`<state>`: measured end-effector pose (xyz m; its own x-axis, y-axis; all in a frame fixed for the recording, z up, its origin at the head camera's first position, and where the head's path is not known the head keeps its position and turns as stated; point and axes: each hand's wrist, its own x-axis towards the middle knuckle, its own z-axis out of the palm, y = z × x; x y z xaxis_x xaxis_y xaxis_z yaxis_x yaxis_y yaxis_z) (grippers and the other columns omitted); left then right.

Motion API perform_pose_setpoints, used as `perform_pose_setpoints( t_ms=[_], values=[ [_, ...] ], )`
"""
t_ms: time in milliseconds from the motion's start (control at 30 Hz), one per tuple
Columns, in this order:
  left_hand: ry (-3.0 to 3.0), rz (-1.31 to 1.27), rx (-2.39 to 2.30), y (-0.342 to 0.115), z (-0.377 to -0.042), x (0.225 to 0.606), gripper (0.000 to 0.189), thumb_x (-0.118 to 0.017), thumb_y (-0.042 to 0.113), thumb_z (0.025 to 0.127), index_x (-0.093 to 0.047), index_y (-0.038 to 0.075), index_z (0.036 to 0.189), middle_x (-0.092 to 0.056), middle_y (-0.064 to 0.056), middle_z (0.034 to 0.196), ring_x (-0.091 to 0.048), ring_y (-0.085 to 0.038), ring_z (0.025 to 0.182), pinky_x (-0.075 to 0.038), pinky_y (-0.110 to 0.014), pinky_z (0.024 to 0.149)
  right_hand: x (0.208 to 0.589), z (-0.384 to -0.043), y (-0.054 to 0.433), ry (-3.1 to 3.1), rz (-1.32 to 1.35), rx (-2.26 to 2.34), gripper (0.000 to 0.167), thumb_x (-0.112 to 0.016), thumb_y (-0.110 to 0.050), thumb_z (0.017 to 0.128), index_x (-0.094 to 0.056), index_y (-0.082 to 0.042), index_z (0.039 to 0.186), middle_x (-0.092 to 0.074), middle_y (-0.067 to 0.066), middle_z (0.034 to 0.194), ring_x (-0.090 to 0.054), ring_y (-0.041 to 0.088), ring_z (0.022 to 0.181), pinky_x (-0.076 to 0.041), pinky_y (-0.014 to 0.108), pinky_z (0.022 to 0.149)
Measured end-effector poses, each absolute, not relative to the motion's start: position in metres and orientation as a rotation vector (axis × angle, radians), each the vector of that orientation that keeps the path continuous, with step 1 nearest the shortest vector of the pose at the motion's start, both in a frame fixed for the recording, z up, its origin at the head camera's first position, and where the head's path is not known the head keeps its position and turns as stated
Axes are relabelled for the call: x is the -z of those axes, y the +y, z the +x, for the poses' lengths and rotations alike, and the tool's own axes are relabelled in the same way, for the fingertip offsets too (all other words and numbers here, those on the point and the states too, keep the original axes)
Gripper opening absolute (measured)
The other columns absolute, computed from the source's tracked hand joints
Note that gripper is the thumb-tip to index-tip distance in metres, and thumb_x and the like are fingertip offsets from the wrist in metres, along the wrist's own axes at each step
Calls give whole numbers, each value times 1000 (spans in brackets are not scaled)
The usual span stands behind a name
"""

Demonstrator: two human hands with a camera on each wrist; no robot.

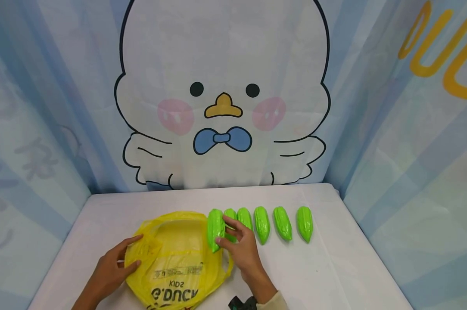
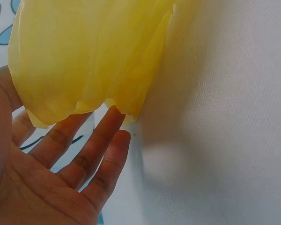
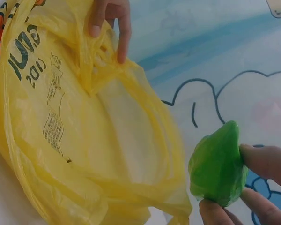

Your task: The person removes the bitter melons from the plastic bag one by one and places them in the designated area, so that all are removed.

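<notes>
My right hand (image 1: 243, 247) pinches a glossy, bright green piece (image 1: 216, 228), long and ridged with a pointed end, like a toy gourd. It is held off the table beside the right part of a yellow plastic bag (image 1: 171, 254). The right wrist view shows this green piece (image 3: 218, 164) between thumb and fingertips, outside the bag. At the bag's left side, my left hand (image 1: 111, 267) holds the plastic with the thumb in front and the fingers behind. In the left wrist view, the fingers (image 2: 107, 164) are fairly straight under the bag's edge.
Several matching green pieces (image 1: 282, 224) lie in a row on the white table (image 1: 334, 275), right of the bag. Two of them are partly hidden by my right hand. A cloth backdrop (image 1: 225, 51) with a cartoon duck hangs behind the table and along both sides.
</notes>
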<state>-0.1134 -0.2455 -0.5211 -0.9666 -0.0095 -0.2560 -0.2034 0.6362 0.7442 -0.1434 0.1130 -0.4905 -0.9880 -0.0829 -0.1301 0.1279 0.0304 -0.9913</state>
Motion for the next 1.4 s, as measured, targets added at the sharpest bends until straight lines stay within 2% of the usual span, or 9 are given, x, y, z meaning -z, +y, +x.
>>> perform_pose_setpoints(
  t_ms=[200, 567, 767, 1000, 1167, 1400],
  values=[
    [2635, -174, -1235, -246, -112, 521, 73, -79, 22, 96, -47, 17, 161, -52, -33, 155, -70, -22, 102, -66, -37, 86, 489, -145, 122, 2176, 76, 2087, 64, -84, -12, 91, -61, -21, 150, -58, 6, 157, -58, 27, 140, -57, 33, 108],
    [2635, -162, -1240, -246, -112, 521, 71, -78, 19, 96, -47, 16, 160, -51, -33, 156, -71, -23, 103, -66, -35, 85, 486, -151, 135, 2234, 103, 2108, 61, -82, -10, 92, -62, -20, 148, -59, 6, 156, -59, 29, 139, -59, 27, 105],
    [2637, -167, -1238, -246, -113, 521, 71, -78, 19, 96, -48, 16, 160, -51, -33, 156, -71, -22, 102, -66, -35, 85, 487, -153, 143, 2291, 130, 2083, 61, -83, -10, 92, -63, -20, 148, -59, 6, 157, -60, 28, 139, -59, 30, 105],
    [2641, -160, -1237, -247, -114, 523, 72, -78, 20, 96, -47, 16, 160, -50, -33, 157, -71, -23, 104, -66, -39, 87, 489, -155, 155, 2320, 181, 2083, 60, -83, -10, 92, -63, -21, 148, -61, 4, 154, -61, 26, 138, -59, 27, 104],
    [2643, -150, -1237, -248, -114, 523, 72, -78, 21, 96, -47, 17, 160, -48, -33, 159, -71, -24, 104, -67, -39, 88, 490, -155, 163, 2355, 228, 2070, 61, -84, -11, 91, -63, -21, 148, -60, 7, 155, -60, 29, 139, -60, 31, 105],
    [2642, -148, -1237, -248, -113, 522, 72, -79, 22, 96, -47, 18, 161, -48, -33, 159, -71, -25, 105, -66, -39, 88, 490, -156, 173, 2378, 279, 2065, 62, -84, -8, 91, -63, -20, 148, -60, 7, 155, -60, 30, 139, -60, 20, 95]
  ],
)
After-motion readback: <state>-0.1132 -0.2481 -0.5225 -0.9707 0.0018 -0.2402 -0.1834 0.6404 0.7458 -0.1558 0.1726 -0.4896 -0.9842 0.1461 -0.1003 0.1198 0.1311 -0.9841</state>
